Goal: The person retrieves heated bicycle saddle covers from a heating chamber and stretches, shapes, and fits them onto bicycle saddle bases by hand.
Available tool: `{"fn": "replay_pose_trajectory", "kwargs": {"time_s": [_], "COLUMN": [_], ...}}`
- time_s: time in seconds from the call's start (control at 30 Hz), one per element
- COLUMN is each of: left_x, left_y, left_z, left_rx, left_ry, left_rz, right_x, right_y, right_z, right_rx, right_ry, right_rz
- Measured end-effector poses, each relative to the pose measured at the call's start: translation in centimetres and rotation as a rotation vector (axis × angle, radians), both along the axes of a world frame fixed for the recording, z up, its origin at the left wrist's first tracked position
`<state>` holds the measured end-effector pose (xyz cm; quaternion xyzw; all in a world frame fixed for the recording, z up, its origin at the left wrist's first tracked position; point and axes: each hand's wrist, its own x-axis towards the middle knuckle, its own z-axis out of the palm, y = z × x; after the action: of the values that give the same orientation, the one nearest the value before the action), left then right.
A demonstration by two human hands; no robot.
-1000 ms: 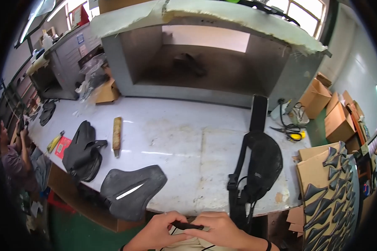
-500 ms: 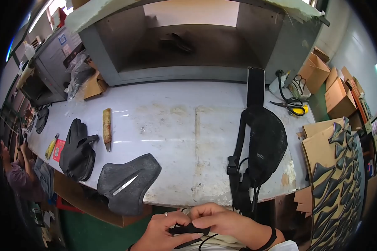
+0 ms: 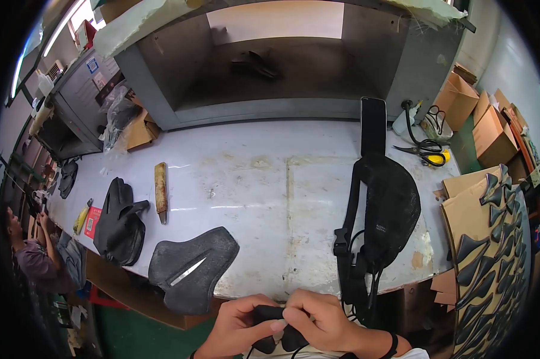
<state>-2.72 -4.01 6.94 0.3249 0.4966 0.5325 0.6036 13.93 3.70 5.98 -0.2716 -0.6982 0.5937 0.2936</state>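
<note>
Three o'clock: bag (image 3: 393,212), lettering unreadable. Six: left hand (image 3: 241,328) and right hand (image 3: 322,320) pinch black piece (image 3: 267,313), now showing two lobes.

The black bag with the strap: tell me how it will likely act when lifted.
The black bag will probably sag and flex, since it looks like soft mesh fabric. Its strap and buckle would likely dangle, as they lie loose along one side. Pushed away, it may nudge the phone lying against its far end.
</note>
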Motion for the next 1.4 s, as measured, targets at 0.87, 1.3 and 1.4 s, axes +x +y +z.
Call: {"fn": "replay_pose_trajectory", "kwargs": {"time_s": [0.87, 1.3, 1.4], "left_x": [-1.3, -1.3, -0.9], "left_y": [1.6, 2.2, 2.0], "left_z": [-1.4, -1.3, -1.0], "left_rx": [-0.222, 0.01, 0.023], "left_ry": [-0.669, -0.448, -0.441], "left_rz": [0.0, 0.179, 0.224], "right_x": [-1.1, -0.6, -0.4], "right_y": [0.9, 0.1, 0.7], "right_z": [0.1, -1.1, -1.8], "right_rx": [0.0, -0.336, -0.531], "right_ry": [0.092, 0.104, 0.187], "right_rz": [-0.016, 0.069, 0.207]}}
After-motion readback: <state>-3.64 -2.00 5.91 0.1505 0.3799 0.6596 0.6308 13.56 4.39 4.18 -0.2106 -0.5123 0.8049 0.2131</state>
